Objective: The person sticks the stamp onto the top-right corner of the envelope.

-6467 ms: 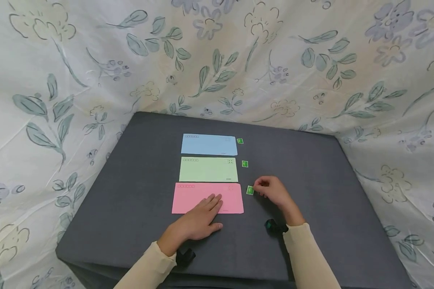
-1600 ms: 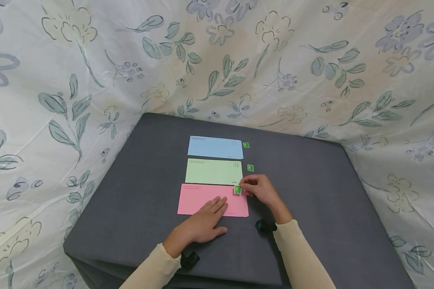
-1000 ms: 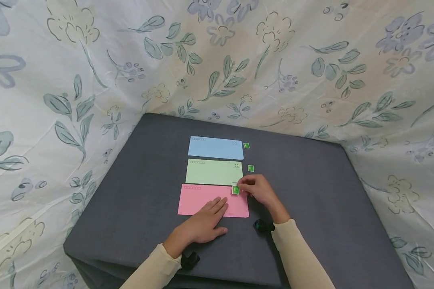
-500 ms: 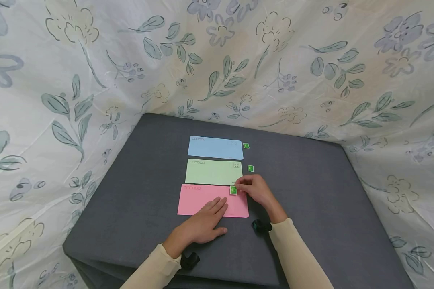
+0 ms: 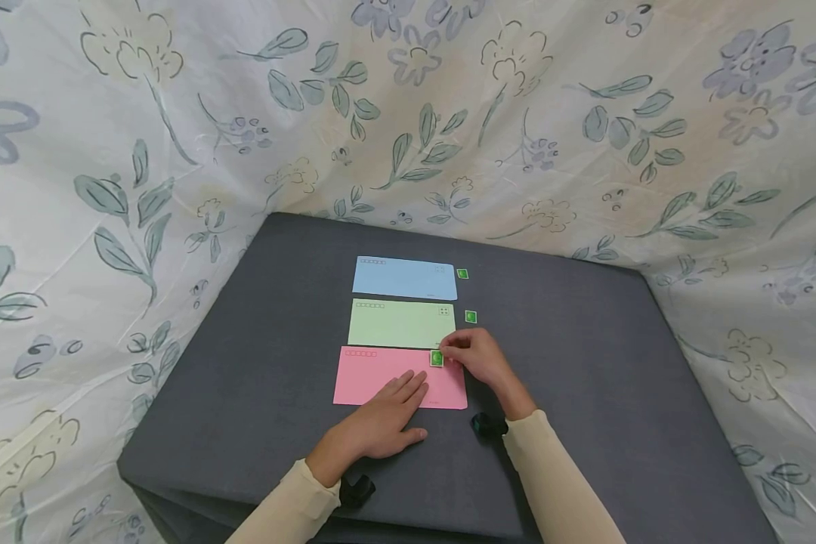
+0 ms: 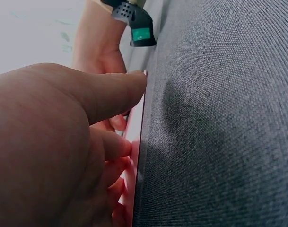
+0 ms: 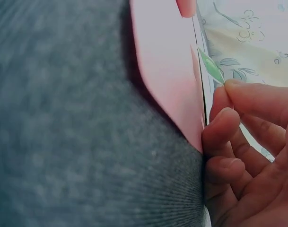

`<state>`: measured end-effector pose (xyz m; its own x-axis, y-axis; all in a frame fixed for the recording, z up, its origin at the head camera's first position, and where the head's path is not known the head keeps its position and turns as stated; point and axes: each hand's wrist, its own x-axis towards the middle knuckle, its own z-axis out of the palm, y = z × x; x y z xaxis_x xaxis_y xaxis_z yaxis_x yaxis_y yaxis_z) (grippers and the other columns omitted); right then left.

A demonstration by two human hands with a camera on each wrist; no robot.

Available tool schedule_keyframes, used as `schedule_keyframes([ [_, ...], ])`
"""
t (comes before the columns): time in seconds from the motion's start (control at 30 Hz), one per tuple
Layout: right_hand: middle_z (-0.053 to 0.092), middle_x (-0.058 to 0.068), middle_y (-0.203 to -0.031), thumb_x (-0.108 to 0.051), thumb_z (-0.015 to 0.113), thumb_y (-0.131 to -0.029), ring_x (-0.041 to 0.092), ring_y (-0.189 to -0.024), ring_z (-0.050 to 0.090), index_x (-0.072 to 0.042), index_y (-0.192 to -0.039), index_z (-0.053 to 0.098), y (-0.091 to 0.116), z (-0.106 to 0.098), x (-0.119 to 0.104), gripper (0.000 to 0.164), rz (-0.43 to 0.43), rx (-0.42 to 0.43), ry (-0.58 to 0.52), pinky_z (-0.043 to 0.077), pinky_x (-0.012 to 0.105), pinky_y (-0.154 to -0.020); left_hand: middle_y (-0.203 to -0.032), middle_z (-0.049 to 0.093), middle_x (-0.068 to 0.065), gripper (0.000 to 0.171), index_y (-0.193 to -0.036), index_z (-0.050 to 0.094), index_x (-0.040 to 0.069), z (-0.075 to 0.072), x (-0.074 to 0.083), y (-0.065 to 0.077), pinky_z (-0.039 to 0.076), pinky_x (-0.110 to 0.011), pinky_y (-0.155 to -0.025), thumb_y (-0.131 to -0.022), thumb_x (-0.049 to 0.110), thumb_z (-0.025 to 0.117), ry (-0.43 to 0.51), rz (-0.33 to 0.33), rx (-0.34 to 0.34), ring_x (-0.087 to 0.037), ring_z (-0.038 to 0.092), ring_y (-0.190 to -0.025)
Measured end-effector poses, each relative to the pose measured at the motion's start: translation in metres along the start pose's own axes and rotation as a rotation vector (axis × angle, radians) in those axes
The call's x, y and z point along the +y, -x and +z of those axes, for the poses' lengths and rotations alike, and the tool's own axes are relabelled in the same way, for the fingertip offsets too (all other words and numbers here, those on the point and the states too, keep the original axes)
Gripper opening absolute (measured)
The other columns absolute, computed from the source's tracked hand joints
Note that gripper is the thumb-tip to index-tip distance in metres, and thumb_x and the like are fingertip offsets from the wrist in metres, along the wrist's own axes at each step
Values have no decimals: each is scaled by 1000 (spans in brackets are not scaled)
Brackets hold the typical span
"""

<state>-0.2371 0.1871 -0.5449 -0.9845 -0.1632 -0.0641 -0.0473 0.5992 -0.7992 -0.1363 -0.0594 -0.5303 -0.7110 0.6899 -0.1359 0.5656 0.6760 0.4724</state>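
Observation:
My right hand (image 5: 479, 359) pinches a small green stamp (image 5: 437, 358) by its edge, between thumb and forefinger. In the head view the stamp overlaps the upper right part of a pink envelope (image 5: 360, 378). The right wrist view shows the stamp (image 7: 211, 66) tilted, one corner down by the envelope (image 7: 167, 61), while the other fingers curl at the envelope's end. My left hand (image 5: 381, 427) rests on the pink envelope's lower part with straight fingers, thumb out over the cloth. Its fingertips press the envelope in the left wrist view, where the thumb (image 6: 117, 92) stands above the near edge.
Beyond the pink envelope lie a light green envelope (image 5: 401, 325) and a blue envelope (image 5: 404, 278). Beside their right ends are two more green stamps, one near (image 5: 471, 316) and one far (image 5: 462, 273). Dark grey cloth (image 5: 585, 378) covers the table; a floral curtain (image 5: 408, 113) hangs behind.
The right hand has picked up the nearest stamp from the cloth and carried it left over the pink envelope, lately moving slowly. The left hand has stayed on the envelope.

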Motion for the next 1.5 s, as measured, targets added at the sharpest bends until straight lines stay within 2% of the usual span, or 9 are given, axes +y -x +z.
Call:
schedule_keyframes([
  [0.43, 71, 2, -81, -13, 83, -98, 21, -70, 62, -10, -100, 84, -1, 4, -2, 4, 19, 13, 40, 51, 32, -62, -180, 21, -8, 81, -170, 32, 3, 1, -1, 0, 18, -45, -131, -108, 41, 68, -11, 0, -4, -28, 15, -166],
  [0.63, 71, 2, -81, -14, 84, -98, 21, -70, 61, -9, -100, 84, -1, 4, -6, 6, 29, 19, 56, 51, 32, -60, -177, 29, -9, 78, -168, 39, 4, 0, 3, -4, 24, -42, -130, -106, 42, 69, -134, -15, 23, -28, 24, -164],
  [0.87, 72, 1, -85, -15, 84, -98, 21, -73, 62, -10, -101, 85, -2, 5, -5, 6, 46, 28, 61, 51, 32, -62, -175, 35, -9, 82, -167, 41, 4, -3, 14, -12, 32, -42, -127, -105, 50, 69, -293, -75, 18, -27, 33, -160],
  [1.07, 74, 1, -89, -17, 85, -97, 22, -77, 63, -12, -102, 86, -2, 7, -6, 7, 62, 31, 71, 53, 31, -64, -175, 34, -5, 84, -168, 40, 8, -5, 17, -19, 40, -46, -121, -105, 55, 67, -352, -112, 34, -24, 40, -154],
  [1.23, 74, 2, -87, -15, 84, -97, 22, -74, 63, -12, -100, 85, -1, 8, -5, 5, 54, 27, 65, 54, 31, -63, -175, 35, -2, 85, -168, 41, 10, -4, 17, -22, 41, -45, -119, -104, 61, 65, -388, -108, 28, -23, 42, -151],
  [1.5, 74, 1, -88, -16, 85, -97, 21, -74, 63, -11, -100, 85, -2, 8, -6, 6, 35, 32, 78, 54, 32, -63, -174, 37, 0, 88, -168, 43, 11, -4, 18, -26, 40, -46, -118, -101, 65, 66, -396, -111, 24, -22, 42, -149],
])
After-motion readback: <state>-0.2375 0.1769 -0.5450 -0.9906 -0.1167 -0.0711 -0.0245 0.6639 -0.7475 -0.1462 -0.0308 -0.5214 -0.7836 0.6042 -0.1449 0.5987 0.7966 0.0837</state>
